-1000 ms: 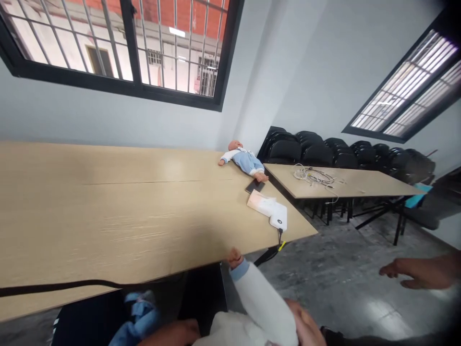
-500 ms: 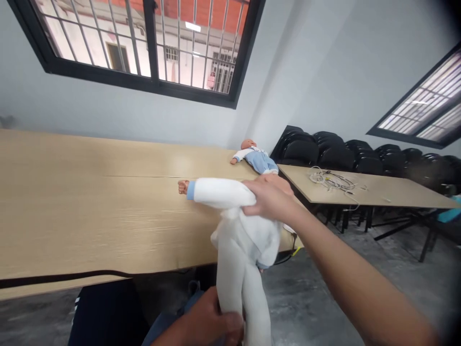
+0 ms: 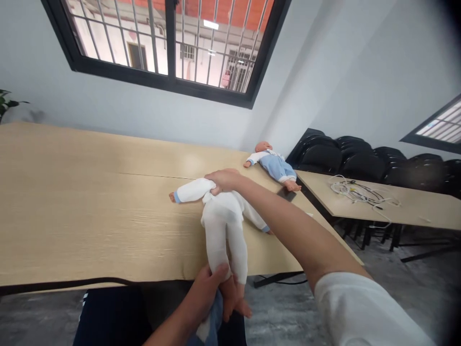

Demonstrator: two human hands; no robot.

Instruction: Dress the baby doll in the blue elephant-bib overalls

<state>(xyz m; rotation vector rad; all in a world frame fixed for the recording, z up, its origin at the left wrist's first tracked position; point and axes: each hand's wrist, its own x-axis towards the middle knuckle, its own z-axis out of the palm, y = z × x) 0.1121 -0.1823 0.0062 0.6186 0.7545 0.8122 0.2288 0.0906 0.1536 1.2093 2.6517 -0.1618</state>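
Observation:
A baby doll (image 3: pixel 221 216) in a white outfit with blue cuffs lies on the light wood table, its bare feet hanging past the near edge. My right hand (image 3: pixel 225 181) is closed around its upper body near the shoulders and hides the head. My left hand (image 3: pixel 209 288) grips the lower leg on the left, just above the foot. One doll arm stretches out to the left, the other to the right beneath my forearm. Below my left hand, a bunched blue cloth (image 3: pixel 215 312) rests by my lap.
A second doll (image 3: pixel 275 166) in blue overalls lies at the table's (image 3: pixel 90 202) far right corner, beside a dark flat object (image 3: pixel 287 193). Another table to the right holds tangled cables (image 3: pixel 356 192). Stacked black chairs (image 3: pixel 324 154) stand along the wall.
The doll has come down from above the table's near edge onto the tabletop, moving forward and left in my hands. Its feet now show, and the view has shifted left.

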